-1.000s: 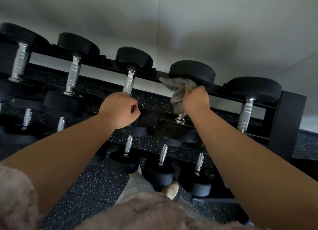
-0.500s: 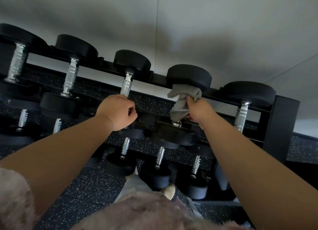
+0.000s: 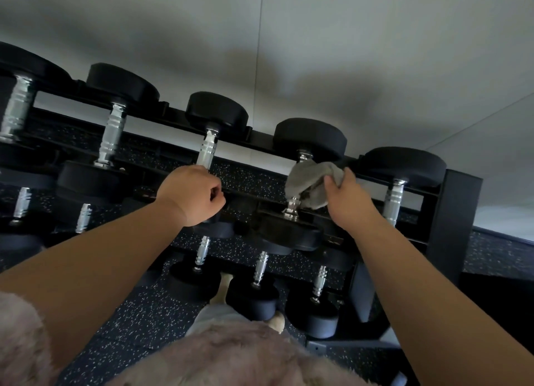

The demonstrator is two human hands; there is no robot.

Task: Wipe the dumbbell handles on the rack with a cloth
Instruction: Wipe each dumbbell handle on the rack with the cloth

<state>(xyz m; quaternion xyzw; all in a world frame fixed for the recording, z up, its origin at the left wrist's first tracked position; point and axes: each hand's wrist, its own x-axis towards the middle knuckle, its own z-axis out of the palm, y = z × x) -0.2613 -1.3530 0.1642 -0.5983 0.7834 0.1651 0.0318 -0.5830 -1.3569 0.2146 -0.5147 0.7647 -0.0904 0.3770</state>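
Note:
A black rack (image 3: 453, 218) holds rows of black dumbbells with chrome handles. My right hand (image 3: 345, 201) grips a grey cloth (image 3: 310, 180) wrapped around the handle of the fourth top-row dumbbell (image 3: 310, 138); chrome shows at the handle's top and bottom ends. My left hand (image 3: 193, 198) is closed in a fist at the lower end of the third dumbbell's handle (image 3: 208, 149), over its near weight; whether it grips the handle is hidden. The fifth dumbbell's handle (image 3: 393, 198) stands bare to the right.
Two more top-row dumbbells (image 3: 111, 131) sit to the left. Lower tiers carry smaller dumbbells (image 3: 258, 270). Speckled black rubber flooring (image 3: 138, 319) lies below. A grey wall (image 3: 289, 53) is behind the rack. A fuzzy pink garment (image 3: 231, 359) fills the bottom edge.
My right hand has slid the cloth down the fourth handle from the top end toward the middle, uncovering the upper chrome. My left hand stays put.

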